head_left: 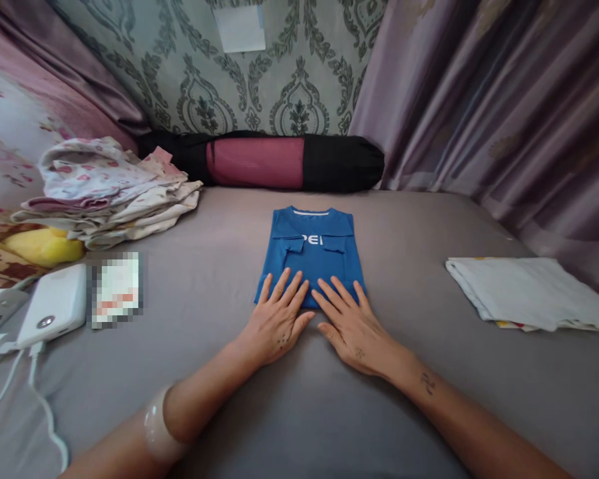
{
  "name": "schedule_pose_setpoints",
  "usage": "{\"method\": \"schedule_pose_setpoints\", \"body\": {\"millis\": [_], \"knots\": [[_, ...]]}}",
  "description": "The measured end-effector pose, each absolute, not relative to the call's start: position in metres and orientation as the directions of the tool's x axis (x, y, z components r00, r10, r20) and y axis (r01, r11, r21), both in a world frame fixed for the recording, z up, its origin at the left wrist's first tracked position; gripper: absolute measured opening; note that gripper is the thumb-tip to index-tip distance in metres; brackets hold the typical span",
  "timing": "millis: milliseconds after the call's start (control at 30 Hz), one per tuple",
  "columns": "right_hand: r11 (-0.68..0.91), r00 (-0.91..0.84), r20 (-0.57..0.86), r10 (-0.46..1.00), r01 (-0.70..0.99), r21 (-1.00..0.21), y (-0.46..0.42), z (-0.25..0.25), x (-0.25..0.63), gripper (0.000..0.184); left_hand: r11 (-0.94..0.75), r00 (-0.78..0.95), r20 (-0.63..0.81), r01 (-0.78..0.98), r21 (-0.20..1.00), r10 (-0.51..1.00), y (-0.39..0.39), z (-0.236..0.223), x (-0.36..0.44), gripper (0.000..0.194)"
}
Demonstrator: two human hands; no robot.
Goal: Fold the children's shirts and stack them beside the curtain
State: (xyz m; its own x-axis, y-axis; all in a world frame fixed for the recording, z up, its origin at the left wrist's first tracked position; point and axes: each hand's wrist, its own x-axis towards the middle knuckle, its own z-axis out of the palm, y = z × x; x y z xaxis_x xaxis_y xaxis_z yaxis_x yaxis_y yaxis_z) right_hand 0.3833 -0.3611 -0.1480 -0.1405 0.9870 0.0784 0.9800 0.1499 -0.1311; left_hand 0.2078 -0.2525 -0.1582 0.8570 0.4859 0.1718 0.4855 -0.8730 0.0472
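A blue T-shirt [310,246], folded into a neat rectangle with white letters showing, lies on the grey bed sheet [229,233] in front of me. My left hand [277,320] rests flat with its fingers stretched onto the shirt's near left edge. My right hand [352,322] lies flat beside it, fingers spread over the near right edge. Neither hand holds anything. A pale bangle sits on my left forearm.
A stack of folded floral clothes [107,193] sits at the back left, with a yellow object [44,246] beside it. A white power bank [54,305] with cable lies at the left. A folded white cloth [529,293] lies at the right. A black and maroon rolled bag [279,161] lines the wall.
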Motion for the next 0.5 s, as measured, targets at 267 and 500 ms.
{"method": "schedule_pose_setpoints", "body": {"millis": [267, 500], "knots": [[0.141, -0.142, 0.004, 0.990, 0.975, -0.174, -0.3578, -0.1485, 0.3846, 0.052, -0.858, 0.859, 0.059, 0.501, 0.110, 0.509, -0.2478, -0.1623, 0.2037, 0.056], [0.129, -0.132, -0.006, 0.991, 0.974, -0.187, -0.3567, -0.1489, 0.3843, 0.053, -0.849, 0.848, 0.067, 0.516, 0.115, 0.525, -0.2472, -0.1655, 0.2050, 0.052]]}}
